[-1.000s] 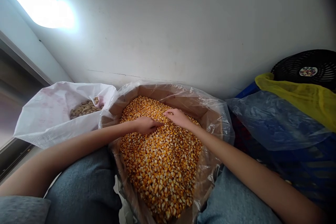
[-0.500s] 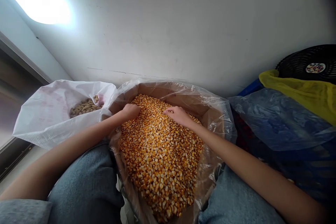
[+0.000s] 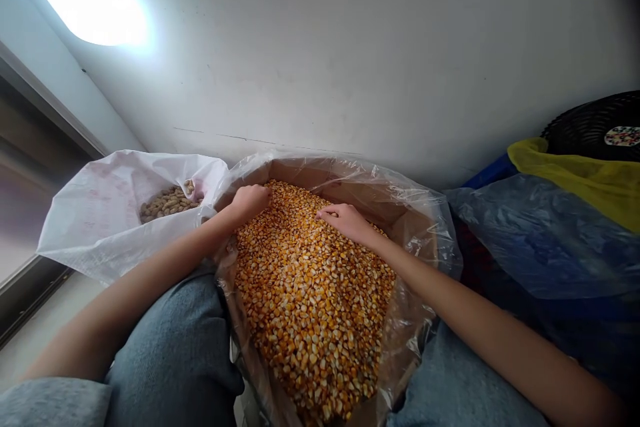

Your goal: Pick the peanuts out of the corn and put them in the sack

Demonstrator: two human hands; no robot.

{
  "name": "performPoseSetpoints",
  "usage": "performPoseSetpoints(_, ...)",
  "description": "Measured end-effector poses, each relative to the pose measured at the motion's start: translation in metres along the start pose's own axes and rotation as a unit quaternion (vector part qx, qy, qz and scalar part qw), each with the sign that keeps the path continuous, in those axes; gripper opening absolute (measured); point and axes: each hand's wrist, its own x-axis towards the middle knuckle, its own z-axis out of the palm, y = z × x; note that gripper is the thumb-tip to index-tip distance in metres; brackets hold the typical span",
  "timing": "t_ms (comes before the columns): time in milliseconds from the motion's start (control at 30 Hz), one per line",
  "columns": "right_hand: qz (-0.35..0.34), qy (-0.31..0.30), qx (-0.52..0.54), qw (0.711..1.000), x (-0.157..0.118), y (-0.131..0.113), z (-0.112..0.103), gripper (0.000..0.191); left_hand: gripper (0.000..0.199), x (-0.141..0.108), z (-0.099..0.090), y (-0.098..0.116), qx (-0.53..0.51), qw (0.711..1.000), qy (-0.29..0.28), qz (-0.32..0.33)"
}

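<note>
Loose yellow-orange corn kernels (image 3: 315, 307) fill a box lined with a clear plastic bag (image 3: 445, 233), which stands between my knees. Over the far left part of the corn is my left hand (image 3: 251, 201), its fingers curled closed near the liner's edge; whatever is inside them is hidden. My right hand (image 3: 346, 221) rests low at the far right of the heap, thumb and forefinger pinched together. Anything in that pinch is too small to name.
A white sack (image 3: 100, 213) with peanuts in shells (image 3: 167, 203) stands at the left, against the box. To the right lie a clear plastic sheet (image 3: 540, 233), yellow mesh (image 3: 575, 177) and a black basket-like object (image 3: 590, 123). A pale wall (image 3: 350, 67) rises behind.
The view has turned slightly left, so everything sits further right. My left hand has moved a little away from me, toward the far edge of the corn. My right hand has barely moved.
</note>
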Motion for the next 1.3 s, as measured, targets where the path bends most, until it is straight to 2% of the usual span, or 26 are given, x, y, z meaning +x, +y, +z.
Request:
performPoseSetpoints(67,-0.006,-0.004,-0.004,1.0,0.0,0.0,0.0,0.033,0.023,-0.002,0.002,-0.008,0.039,0.997,-0.053,-0.034)
performPoseSetpoints(133,-0.013,-0.009,-0.007,1.0,0.0,-0.002,0.001,0.032,0.018,-0.006,0.005,-0.01,0.052,0.993,-0.097,-0.04)
performPoseSetpoints(233,-0.014,-0.011,-0.006,1.0,-0.001,-0.003,0.001,0.031,0.016,-0.009,0.01,-0.004,0.048,0.991,-0.126,-0.019)
performPoseSetpoints(333,-0.011,-0.013,-0.005,1.0,-0.002,-0.004,0.001,0.032,0.013,-0.007,0.014,0.004,0.024,0.986,-0.163,0.032)
performPoseSetpoints(433,-0.009,-0.021,-0.002,1.0,-0.002,-0.006,0.0,0.034,0.02,-0.002,0.014,0.008,-0.085,0.967,-0.211,0.115)
performPoseSetpoints(467,-0.01,-0.026,0.0,1.0,-0.003,-0.007,0.0,0.034,0.025,0.0,0.013,0.007,-0.146,0.957,-0.206,0.142)
performPoseSetpoints(533,-0.017,-0.032,0.004,0.999,-0.003,-0.008,0.0,0.034,0.033,0.002,0.01,0.002,-0.234,0.948,-0.147,0.156)
performPoseSetpoints(567,-0.021,-0.034,0.006,0.999,-0.003,-0.009,0.0,0.034,0.034,0.002,0.007,-0.001,-0.229,0.958,-0.108,0.133)
performPoseSetpoints(633,-0.029,-0.039,0.007,0.999,-0.003,-0.009,0.001,0.034,0.032,0.0,0.003,-0.009,-0.125,0.988,-0.069,0.057)
performPoseSetpoints(667,-0.032,-0.041,0.006,0.999,-0.003,-0.009,0.002,0.034,0.03,-0.002,0.001,-0.011,-0.052,0.995,-0.082,0.028)
performPoseSetpoints(733,-0.038,-0.046,0.002,0.998,-0.003,-0.009,0.003,0.033,0.026,-0.008,-0.001,-0.013,0.059,0.988,-0.142,0.009)
performPoseSetpoints(867,-0.043,-0.051,-0.001,0.998,-0.003,-0.01,0.004,0.032,0.02,-0.017,0.0,-0.001,0.105,0.962,-0.244,0.06)
performPoseSetpoints(933,-0.038,-0.048,0.002,0.998,-0.002,-0.01,0.003,0.033,0.019,-0.018,0.003,0.006,0.111,0.953,-0.264,0.096)
performPoseSetpoints(1033,-0.031,-0.032,0.015,0.999,-0.001,-0.01,0.001,0.033,0.018,-0.015,0.01,0.011,0.06,0.959,-0.24,0.141)
performPoseSetpoints(1133,-0.028,-0.016,0.029,0.999,-0.001,-0.008,-0.003,0.032,0.023,-0.01,0.013,0.009,-0.105,0.949,-0.224,0.193)
performPoseSetpoints(1167,-0.028,-0.014,0.031,0.999,-0.001,-0.008,-0.005,0.032,0.027,-0.007,0.012,0.007,-0.165,0.945,-0.203,0.197)
performPoseSetpoints(1233,-0.026,-0.015,0.026,0.999,-0.002,-0.009,-0.008,0.033,0.033,-0.003,0.01,0.003,-0.246,0.948,-0.118,0.165)
performPoseSetpoints(1300,-0.028,-0.025,0.003,0.999,-0.004,-0.013,-0.008,0.035,0.035,0.0,0.007,-0.003,-0.253,0.962,-0.024,0.103)
